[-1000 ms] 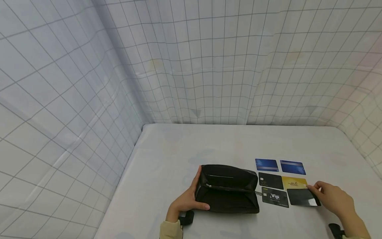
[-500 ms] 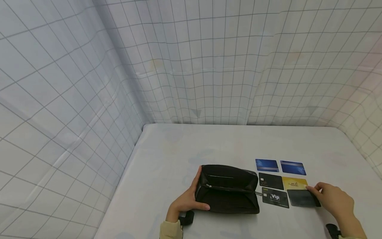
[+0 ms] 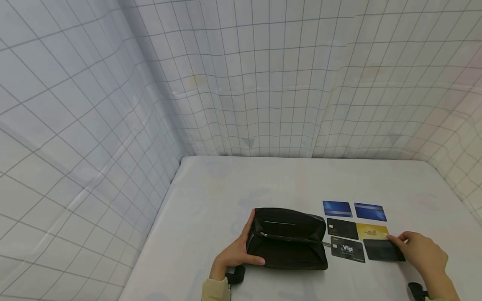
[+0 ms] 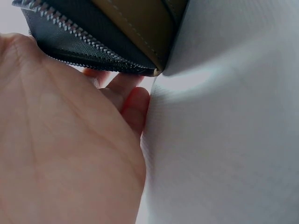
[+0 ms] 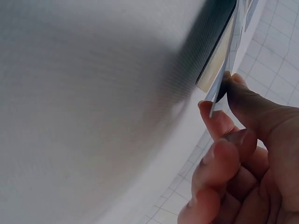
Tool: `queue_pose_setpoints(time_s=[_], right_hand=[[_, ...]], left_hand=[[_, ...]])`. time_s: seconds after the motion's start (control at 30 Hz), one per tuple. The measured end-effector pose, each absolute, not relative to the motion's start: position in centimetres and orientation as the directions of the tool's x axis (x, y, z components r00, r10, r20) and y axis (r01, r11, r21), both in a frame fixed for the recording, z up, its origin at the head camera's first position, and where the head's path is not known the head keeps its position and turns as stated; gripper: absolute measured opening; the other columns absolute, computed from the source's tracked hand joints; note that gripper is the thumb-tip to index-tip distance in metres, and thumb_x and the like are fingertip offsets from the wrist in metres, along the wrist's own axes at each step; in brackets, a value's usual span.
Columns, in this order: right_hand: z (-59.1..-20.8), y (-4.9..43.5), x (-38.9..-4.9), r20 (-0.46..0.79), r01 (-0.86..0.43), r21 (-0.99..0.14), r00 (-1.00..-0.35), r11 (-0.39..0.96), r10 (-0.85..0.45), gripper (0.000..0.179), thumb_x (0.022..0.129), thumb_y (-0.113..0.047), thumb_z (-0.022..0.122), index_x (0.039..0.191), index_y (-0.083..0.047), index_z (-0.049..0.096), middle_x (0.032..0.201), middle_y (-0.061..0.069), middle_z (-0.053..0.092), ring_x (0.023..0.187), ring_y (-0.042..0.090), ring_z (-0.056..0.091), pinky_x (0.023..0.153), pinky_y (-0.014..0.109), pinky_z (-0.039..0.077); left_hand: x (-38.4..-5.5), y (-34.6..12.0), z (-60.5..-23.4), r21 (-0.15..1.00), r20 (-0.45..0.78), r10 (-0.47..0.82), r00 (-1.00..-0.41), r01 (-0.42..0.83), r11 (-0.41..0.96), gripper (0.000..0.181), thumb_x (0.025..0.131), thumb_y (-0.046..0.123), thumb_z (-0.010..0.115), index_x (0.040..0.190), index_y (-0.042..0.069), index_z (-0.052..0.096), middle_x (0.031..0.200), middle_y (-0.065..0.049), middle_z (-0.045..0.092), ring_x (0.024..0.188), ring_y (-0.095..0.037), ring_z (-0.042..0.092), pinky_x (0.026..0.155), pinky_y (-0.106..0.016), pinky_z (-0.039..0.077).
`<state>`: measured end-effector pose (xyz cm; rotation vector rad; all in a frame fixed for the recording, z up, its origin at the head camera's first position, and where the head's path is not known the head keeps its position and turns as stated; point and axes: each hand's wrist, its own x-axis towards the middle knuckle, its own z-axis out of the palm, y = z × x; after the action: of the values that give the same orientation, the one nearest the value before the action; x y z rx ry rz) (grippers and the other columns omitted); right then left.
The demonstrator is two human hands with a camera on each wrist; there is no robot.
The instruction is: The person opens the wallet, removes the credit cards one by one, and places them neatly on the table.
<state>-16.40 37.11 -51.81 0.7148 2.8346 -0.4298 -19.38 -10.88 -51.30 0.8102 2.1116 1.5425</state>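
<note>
A black zip-around wallet lies spread wide on the white table, a zipped pocket across its middle. My left hand grips its left end, thumb along the near edge and fingers round the far side. In the left wrist view, the toothed zip edge of the wallet passes above the palm. At the right, my right hand pinches the right edge of a plain black card between thumb and fingers. The right wrist view shows that thin card edge-on, held at the fingertips.
Left of the pinched card lies a black "Vip" card. Behind are another black card, a gold card and two blue cards. Grid-patterned white curtains enclose the table's back and sides.
The bright reflection on the black card has gone as its tilt changes slightly. My right wrist has shifted a little to the left. My left hand and the wallet stay put.
</note>
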Motion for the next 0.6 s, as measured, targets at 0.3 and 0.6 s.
queue_pose_setpoints(time_s=[0.3, 0.6], right_hand=[[-51.67, 37.12, -16.01, -0.238, 0.476, -0.265, -0.875, 0.839, 0.421, 0.057, 0.083, -0.052, 0.06, 0.089, 0.004, 0.062, 0.066, 0.008, 0.052, 0.064, 0.025, 0.045, 0.055, 0.036, 0.033], [-51.75, 36.94, -16.03, -0.259, 0.489, -0.258, -0.866, 0.833, 0.428, 0.057, 0.085, -0.051, 0.059, 0.091, 0.005, 0.061, 0.068, 0.01, 0.054, 0.065, 0.027, 0.046, 0.056, 0.038, 0.036]], left_hand=[[-19.3, -10.93, -51.2, 0.949, 0.004, 0.658, -0.753, 0.21, 0.235, 0.12, 0.075, 0.032, 0.078, 0.147, 0.029, -0.018, 0.153, 0.007, -0.02, 0.141, -0.027, -0.007, 0.106, -0.063, 0.015], [-19.28, -10.92, -51.18, 0.951, 0.012, 0.66, -0.752, 0.211, 0.224, 0.119, 0.076, 0.031, 0.077, 0.146, 0.03, -0.018, 0.153, 0.006, -0.02, 0.141, -0.028, -0.008, 0.106, -0.063, 0.014]])
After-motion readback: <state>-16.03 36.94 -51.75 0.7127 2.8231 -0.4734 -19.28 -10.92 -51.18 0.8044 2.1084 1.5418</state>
